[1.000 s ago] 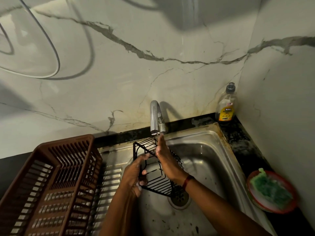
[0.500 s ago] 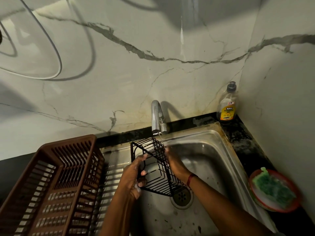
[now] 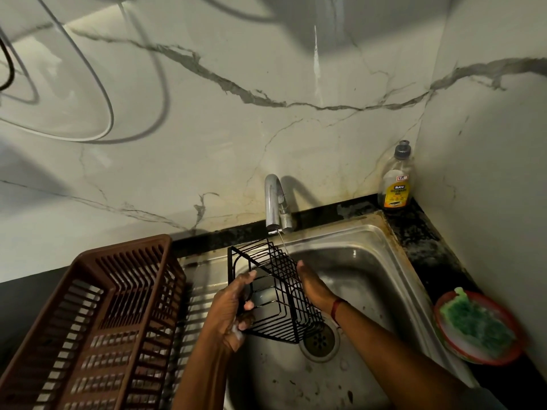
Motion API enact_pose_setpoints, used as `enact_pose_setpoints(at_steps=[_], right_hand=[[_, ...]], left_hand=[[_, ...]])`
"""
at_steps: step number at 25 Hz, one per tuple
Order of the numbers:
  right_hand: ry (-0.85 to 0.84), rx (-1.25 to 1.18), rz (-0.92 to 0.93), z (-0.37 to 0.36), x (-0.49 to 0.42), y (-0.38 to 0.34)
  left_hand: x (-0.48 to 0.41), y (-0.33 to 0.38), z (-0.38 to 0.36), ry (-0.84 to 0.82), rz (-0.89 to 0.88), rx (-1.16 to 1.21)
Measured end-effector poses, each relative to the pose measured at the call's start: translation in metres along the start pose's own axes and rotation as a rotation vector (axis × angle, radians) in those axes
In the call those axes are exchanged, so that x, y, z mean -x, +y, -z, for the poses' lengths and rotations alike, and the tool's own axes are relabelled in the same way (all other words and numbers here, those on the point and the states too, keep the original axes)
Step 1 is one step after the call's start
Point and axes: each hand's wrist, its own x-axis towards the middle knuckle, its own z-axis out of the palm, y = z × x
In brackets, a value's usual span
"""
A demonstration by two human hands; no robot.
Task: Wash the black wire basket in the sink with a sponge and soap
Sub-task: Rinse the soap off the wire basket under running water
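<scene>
The black wire basket (image 3: 268, 287) is held tilted over the steel sink (image 3: 381, 261), under the chrome tap (image 3: 273, 204), where a thin stream of water runs. My left hand (image 3: 233, 309) grips the basket's left side with fingers curled round the wires. My right hand (image 3: 310, 281) lies flat with straight fingers against the basket's right side. The green sponge (image 3: 473, 321) rests in a red dish (image 3: 509, 350) on the counter at the right. A dish soap bottle (image 3: 398, 179) stands in the back corner.
A brown plastic dish rack (image 3: 97, 321) stands left of the sink on the draining board. The sink drain (image 3: 319, 341) lies just below the basket. The dark counter (image 3: 426, 241) borders the sink on the right, against a marble wall.
My right hand slid down from under the tap to the basket's right side. The basket has turned so its open grid faces more to the right, and the water stream has thinned.
</scene>
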Motion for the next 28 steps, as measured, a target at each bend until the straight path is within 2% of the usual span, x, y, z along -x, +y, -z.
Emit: enact_pose_setpoints(at_steps=[2, 5, 7, 9, 11, 14, 16, 18, 21, 23, 25, 28], right_hand=[[0.048, -0.064, 0.017, -0.001, -0.001, 0.001], [0.092, -0.294, 0.056, 0.007, -0.002, -0.007], [0.094, -0.318, 0.033, 0.011, -0.002, -0.008], [0.110, -0.270, 0.042, 0.001, 0.006, -0.013], [0.046, -0.206, 0.120, -0.017, 0.014, -0.027], [-0.060, 0.092, 0.318, -0.043, 0.024, -0.061], [-0.100, 0.163, 0.373, -0.044, 0.019, -0.067], [-0.083, 0.110, 0.312, -0.035, 0.009, -0.045], [-0.030, -0.022, -0.007, -0.015, -0.007, 0.016], [-0.052, 0.008, -0.095, -0.011, -0.013, 0.043], [-0.034, 0.036, -0.043, -0.017, -0.006, 0.027], [-0.063, 0.115, 0.186, -0.045, 0.009, -0.019]], left_hand=[[0.003, 0.001, 0.001, 0.027, 0.014, 0.018], [0.012, 0.008, 0.002, 0.042, 0.017, 0.078], [0.014, 0.009, 0.003, 0.023, 0.020, 0.111], [0.013, 0.009, 0.001, 0.035, 0.030, 0.088], [0.008, 0.005, -0.005, 0.064, 0.025, 0.042], [0.006, 0.004, -0.014, 0.037, -0.016, 0.002], [0.008, 0.006, -0.015, 0.011, -0.012, 0.013], [0.012, 0.011, -0.013, 0.045, -0.015, 0.030], [0.021, 0.019, -0.008, 0.056, -0.026, 0.062], [0.021, 0.023, -0.005, 0.057, -0.009, 0.102], [0.020, 0.024, -0.005, 0.085, 0.001, 0.108], [0.019, 0.025, -0.010, 0.098, -0.008, 0.058]])
